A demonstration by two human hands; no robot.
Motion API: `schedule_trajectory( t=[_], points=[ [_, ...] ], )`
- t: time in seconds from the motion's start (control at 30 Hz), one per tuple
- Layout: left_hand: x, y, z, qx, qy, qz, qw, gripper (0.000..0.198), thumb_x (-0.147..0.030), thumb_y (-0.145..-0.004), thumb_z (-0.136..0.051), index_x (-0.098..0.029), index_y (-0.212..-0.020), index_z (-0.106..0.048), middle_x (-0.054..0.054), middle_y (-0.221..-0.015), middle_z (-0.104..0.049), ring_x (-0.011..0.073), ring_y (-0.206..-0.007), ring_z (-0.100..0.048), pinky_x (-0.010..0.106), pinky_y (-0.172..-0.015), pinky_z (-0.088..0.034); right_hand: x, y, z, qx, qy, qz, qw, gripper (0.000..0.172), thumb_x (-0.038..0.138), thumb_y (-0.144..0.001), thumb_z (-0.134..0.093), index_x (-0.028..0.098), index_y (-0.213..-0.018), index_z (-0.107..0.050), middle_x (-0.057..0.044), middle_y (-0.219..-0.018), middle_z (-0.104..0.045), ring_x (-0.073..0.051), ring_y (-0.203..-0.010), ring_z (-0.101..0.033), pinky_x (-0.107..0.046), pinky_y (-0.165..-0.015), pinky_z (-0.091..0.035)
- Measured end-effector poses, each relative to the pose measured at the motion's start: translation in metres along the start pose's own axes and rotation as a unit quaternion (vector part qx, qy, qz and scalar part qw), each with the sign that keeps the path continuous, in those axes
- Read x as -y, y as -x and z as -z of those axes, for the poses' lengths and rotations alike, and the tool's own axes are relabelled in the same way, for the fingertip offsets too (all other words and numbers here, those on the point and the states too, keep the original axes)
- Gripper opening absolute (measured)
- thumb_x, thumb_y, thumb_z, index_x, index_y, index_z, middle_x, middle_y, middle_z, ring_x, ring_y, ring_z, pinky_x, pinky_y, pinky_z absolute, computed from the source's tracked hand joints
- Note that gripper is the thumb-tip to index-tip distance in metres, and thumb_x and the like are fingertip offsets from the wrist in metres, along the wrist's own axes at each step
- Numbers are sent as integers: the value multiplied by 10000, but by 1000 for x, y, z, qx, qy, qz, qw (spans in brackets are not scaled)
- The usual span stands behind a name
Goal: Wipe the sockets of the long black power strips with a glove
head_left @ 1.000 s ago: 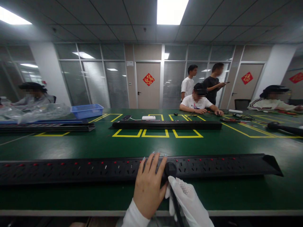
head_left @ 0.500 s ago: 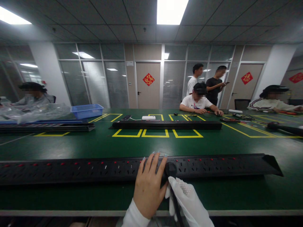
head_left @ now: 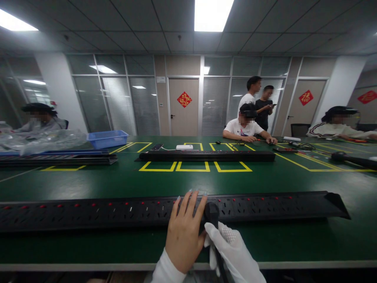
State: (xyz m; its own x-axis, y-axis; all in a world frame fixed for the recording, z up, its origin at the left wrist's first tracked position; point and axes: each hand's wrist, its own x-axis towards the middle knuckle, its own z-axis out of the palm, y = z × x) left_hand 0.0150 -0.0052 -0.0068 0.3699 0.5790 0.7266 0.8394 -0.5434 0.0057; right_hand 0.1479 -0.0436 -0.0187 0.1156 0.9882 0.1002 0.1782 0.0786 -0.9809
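Observation:
A long black power strip (head_left: 259, 206) with a row of sockets and small red lights or switches lies across the near part of the green table. My bare left hand (head_left: 185, 232) rests flat on it, fingers stretched out over its face. Just to the right, my white-gloved right hand (head_left: 231, 245) is closed round a black power plug (head_left: 212, 212) with a thick cord that runs down toward me. The plug's head sits against the strip's sockets beside my left fingers. Its pins are hidden, so I cannot see how deep they go.
Farther back lies another black strip (head_left: 206, 156), with a white power bank (head_left: 184, 147) behind it. At the left are more strips (head_left: 59, 158), a blue basket (head_left: 107, 138) and plastic bags (head_left: 55, 140). Several people sit or stand beyond. Yellow tape (head_left: 193, 170) marks the table.
My right fingers have shifted slightly up and left on the plug. My left hand stays on the strip. Two standing people in the background have moved closer together.

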Motion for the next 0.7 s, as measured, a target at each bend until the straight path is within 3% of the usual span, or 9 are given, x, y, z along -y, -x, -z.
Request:
schedule_trajectory(
  t=[0.17, 0.7],
  points=[
    [1, 1, -2, 1, 22, 6, 1000, 684, -292, -785, -615, -298, -1435, -401, 25, -1436, -492, 266, -1315, -431, 457, -1132, -250, -3, 2, -1, 56, -45, -58, 996, 456, 629, -827, -561, 189, -707, -545, 64, -361, -518, -79, -272, -436, -154, -304, -340],
    [1, 0, -2, 0, 19, 9, 1000, 640, -306, -789, -615, -289, -1406, -445, 30, -1403, -526, 268, -1293, -455, 463, -1122, -269, -5, 0, -3, 38, -76, -75, 993, 565, 750, -706, -624, 192, -674, -545, 63, -334, -506, -67, -248, -406, -145, -274, -320]
  ],
)
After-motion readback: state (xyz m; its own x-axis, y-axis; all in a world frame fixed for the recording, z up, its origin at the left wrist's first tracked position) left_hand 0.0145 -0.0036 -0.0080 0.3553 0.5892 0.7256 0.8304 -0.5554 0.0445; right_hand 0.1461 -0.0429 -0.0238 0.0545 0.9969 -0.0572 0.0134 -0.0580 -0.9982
